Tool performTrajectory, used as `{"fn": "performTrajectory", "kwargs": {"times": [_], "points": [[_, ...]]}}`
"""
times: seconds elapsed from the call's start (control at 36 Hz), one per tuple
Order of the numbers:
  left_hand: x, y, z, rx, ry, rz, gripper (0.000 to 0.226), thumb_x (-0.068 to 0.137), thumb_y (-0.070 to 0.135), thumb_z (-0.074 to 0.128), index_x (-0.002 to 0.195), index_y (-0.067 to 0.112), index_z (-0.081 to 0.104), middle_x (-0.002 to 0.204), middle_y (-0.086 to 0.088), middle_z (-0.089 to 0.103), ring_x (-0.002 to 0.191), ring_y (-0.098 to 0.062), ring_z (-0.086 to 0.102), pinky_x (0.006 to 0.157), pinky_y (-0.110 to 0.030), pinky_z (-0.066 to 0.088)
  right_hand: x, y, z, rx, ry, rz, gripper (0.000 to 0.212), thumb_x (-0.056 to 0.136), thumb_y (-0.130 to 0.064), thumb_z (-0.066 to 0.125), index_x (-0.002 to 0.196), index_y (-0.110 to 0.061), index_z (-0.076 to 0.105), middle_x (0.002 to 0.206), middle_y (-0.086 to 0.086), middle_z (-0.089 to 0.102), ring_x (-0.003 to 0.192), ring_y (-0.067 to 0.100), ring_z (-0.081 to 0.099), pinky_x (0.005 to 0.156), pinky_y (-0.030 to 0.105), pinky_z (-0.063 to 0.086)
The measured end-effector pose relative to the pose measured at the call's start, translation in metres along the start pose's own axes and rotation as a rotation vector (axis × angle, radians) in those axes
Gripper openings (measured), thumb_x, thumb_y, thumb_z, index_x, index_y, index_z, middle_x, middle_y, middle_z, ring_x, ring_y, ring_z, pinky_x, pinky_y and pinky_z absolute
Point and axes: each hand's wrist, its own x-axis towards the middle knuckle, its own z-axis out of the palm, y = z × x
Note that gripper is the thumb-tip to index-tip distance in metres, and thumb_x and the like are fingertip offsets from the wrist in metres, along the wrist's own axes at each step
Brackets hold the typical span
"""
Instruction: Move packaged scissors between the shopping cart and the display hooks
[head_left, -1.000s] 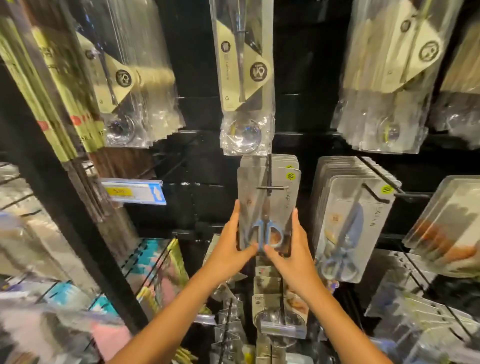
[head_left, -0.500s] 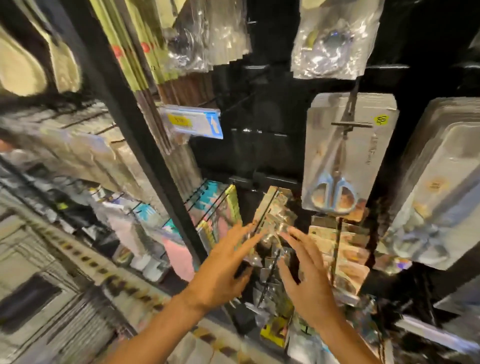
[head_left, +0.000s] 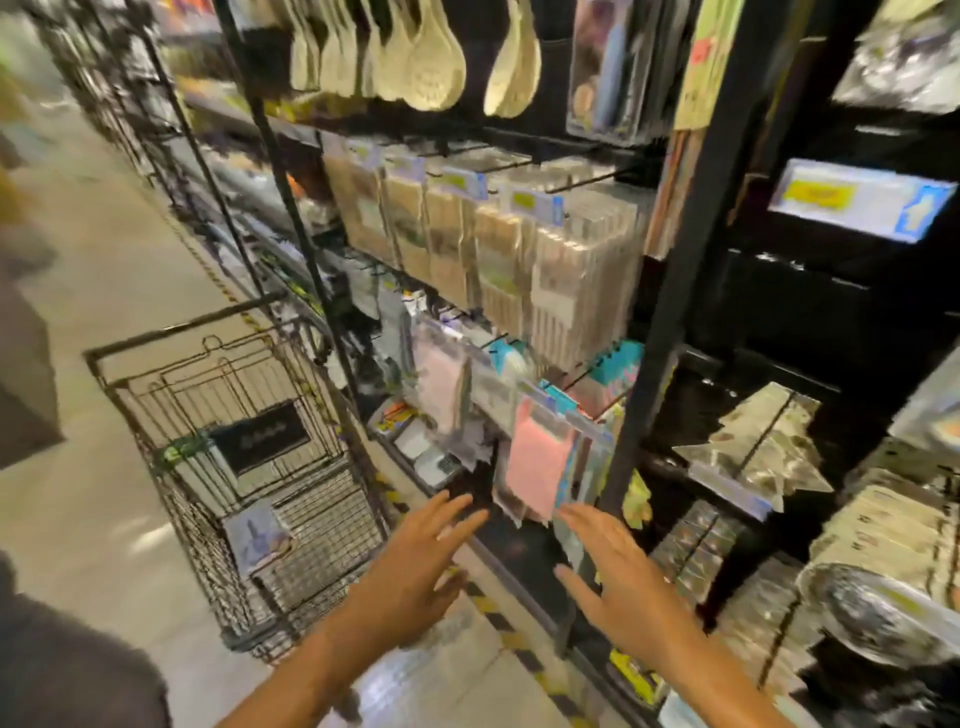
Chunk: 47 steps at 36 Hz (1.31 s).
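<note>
Flat packaged scissors in black wire shopping cart (blurred), left hand and right hand spread, empty, beside rack.

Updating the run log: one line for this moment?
left hand: open, empty | right hand: open, empty | shopping cart: left, holds a package | display hooks: not visible

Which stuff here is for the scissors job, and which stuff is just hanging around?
For the job:
- shopping cart
- flat packet in the cart, too blurry to be sure it holds scissors
- left hand, empty
- right hand, empty

Just hanging around:
- wooden spoons
- pink packets
- price tags
- black shelf post
</note>
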Motion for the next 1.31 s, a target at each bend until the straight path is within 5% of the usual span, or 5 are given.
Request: {"fn": "performTrajectory", "kwargs": {"times": [0.11, 0.39, 0.53, 0.75, 1.31], "points": [[-0.073, -0.051, -0.012, -0.036, -0.035, -0.198, 0.07, 0.098, 0.035, 0.048, 0.16, 0.036, 0.015, 0.165, 0.016, -0.004, 0.155, -0.014, -0.006, 0.127, -0.036, 0.004, 0.022, -0.043, 0.052, -0.028, -0.127, -0.051, 0.062, 0.1, -0.049, 0.053, 0.148, -0.054, 0.014, 0.154, -0.03, 0.015, 0.145, -0.003, 0.016, 0.122, 0.026, 0.02], [-0.239, -0.144, -0.009, -0.047, 0.016, -0.541, 0.071, 0.083, 0.032, 0.068, 0.151, 0.03, 0.044, 0.152, -0.001, 0.049, 0.136, -0.028, 0.052, 0.107, -0.04, 0.047, 0.063, -0.126, 0.152, -0.095, -0.43, -0.191, 0.057, 0.099, -0.046, 0.054, 0.15, -0.026, 0.039, 0.149, -0.019, 0.031, 0.142, 0.004, 0.031, 0.121, 0.024, 0.025], [-0.283, -0.164, 0.011, -0.097, 0.035, -0.707, 0.067, 0.09, 0.037, 0.066, 0.152, 0.027, 0.042, 0.153, 0.0, 0.046, 0.137, -0.026, 0.047, 0.112, -0.037, 0.041, 0.087, -0.14, 0.18, -0.194, -0.614, -0.17, 0.06, 0.098, -0.056, 0.046, 0.153, -0.034, 0.033, 0.158, -0.012, 0.032, 0.148, 0.011, 0.027, 0.122, 0.027, 0.022], [-0.279, -0.182, 0.008, -0.153, 0.045, -0.838, 0.057, 0.099, 0.035, 0.057, 0.153, 0.028, 0.04, 0.155, 0.003, 0.042, 0.143, -0.019, 0.038, 0.115, -0.028, 0.031, 0.144, -0.15, 0.216, -0.156, -0.679, -0.208, 0.054, 0.099, -0.045, 0.056, 0.149, -0.034, 0.04, 0.152, -0.015, 0.042, 0.138, -0.001, 0.034, 0.105, 0.006, 0.019], [-0.121, -0.281, 0.003, -0.206, -0.035, -1.067, 0.054, 0.102, 0.032, 0.052, 0.154, 0.03, 0.037, 0.156, 0.011, 0.036, 0.135, -0.012, 0.046, 0.106, -0.02, 0.036, 0.371, -0.131, 0.253, -0.007, -0.842, -0.309, 0.053, 0.101, -0.037, 0.056, 0.151, -0.029, 0.04, 0.157, -0.004, 0.038, 0.146, 0.014, 0.034, 0.119, 0.027, 0.026]]}}
